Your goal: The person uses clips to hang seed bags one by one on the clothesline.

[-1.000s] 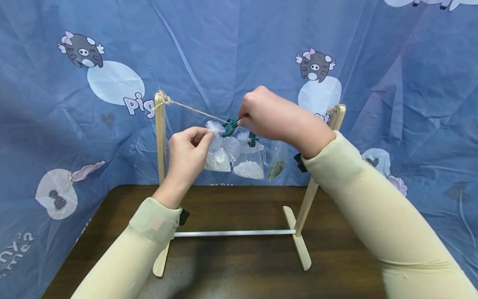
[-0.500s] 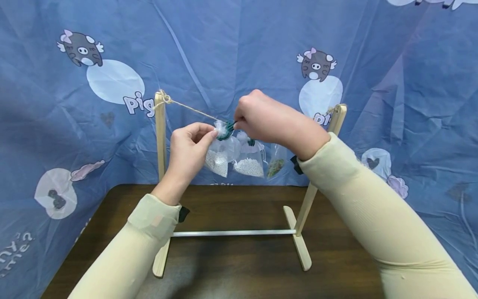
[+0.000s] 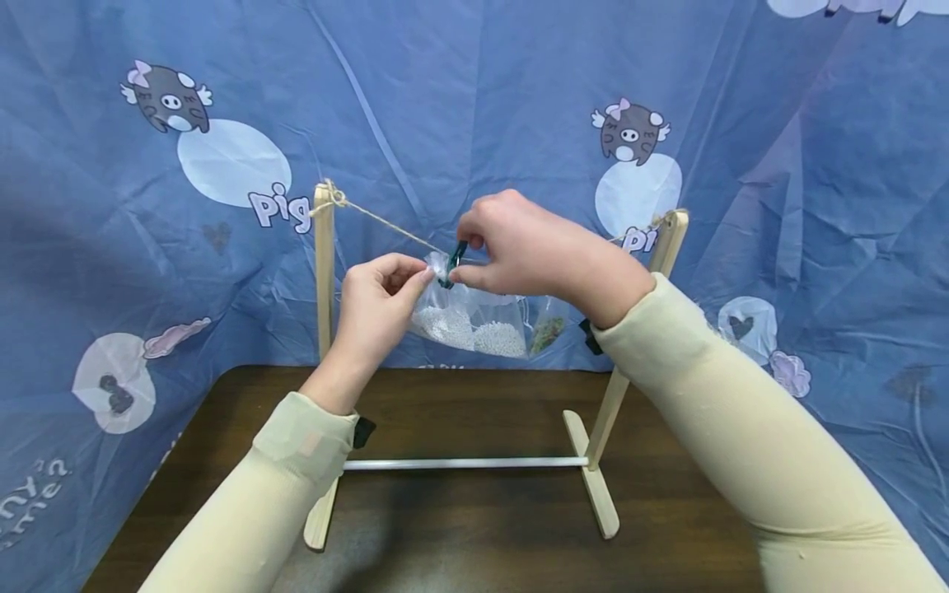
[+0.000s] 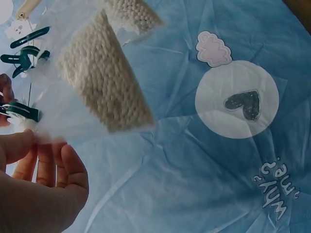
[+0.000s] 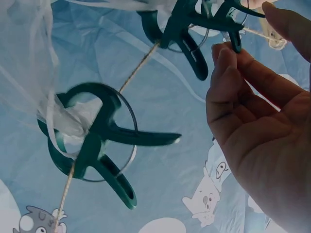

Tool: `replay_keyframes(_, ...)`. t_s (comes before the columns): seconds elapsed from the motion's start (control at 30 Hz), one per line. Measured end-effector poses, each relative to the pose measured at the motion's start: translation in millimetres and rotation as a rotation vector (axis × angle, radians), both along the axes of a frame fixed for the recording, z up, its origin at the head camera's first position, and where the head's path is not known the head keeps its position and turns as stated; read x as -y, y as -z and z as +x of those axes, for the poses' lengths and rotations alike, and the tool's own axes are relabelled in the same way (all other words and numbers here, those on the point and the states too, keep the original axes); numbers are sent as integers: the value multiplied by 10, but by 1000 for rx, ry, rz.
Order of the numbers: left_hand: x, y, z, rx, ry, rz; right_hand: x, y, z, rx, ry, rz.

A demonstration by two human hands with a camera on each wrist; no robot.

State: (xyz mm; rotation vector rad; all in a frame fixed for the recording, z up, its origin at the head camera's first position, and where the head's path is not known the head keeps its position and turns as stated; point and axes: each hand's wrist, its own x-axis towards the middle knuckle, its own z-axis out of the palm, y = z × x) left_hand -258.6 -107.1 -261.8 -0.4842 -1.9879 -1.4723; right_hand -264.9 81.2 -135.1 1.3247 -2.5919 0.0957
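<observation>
From the head view, the dark green plastic spring clip (image 3: 453,262) is pinched between thumb and fingers of the right hand (image 3: 519,247), on the sagging tan twine line (image 3: 385,221) strung between the posts of the pale wooden stand (image 3: 324,272). The gathered top of the sheer white mesh pouch of pale beads (image 3: 443,317) is pinched by the left hand (image 3: 378,301), just left of the clip. The step is judged best done with the fabric fed deep between the clip's jaws before the squeeze is eased.

In the left wrist view, the pouch (image 4: 104,87) appears translucent, its beads settled low (a second pouch lies beyond).

In the right wrist view, the right hand's fingertips (image 5: 228,53) are closed on the handles of the far clip (image 5: 194,29); a nearer identical clip (image 5: 97,141) hangs untouched on the twine.
</observation>
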Motion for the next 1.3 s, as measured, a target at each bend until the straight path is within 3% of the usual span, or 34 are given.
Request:
replay_keyframes(0.23,3,27,40,17,-21,-56,-61,54,49,-14,-15,-11)
replay_keyframes(0.43,47,82,192,40,-23,-101,-145,106,126,-37,-33,-63)
replay_keyframes(0.77,110,195,573,-18,-137,-115,-534,314,478,-232,-201,-386)
replay_keyframes(1.03,143,331,894,-102,-123,-111,-862,694,828,-286,-234,-592)
replay_keyframes(1.17,173,428,1093,-93,-108,-71,-1007,984,912,-269,-185,-634)
replay_keyframes(1.3,205,558,1301,-62,-77,-15,-1187,1357,1000,-194,-81,-713)
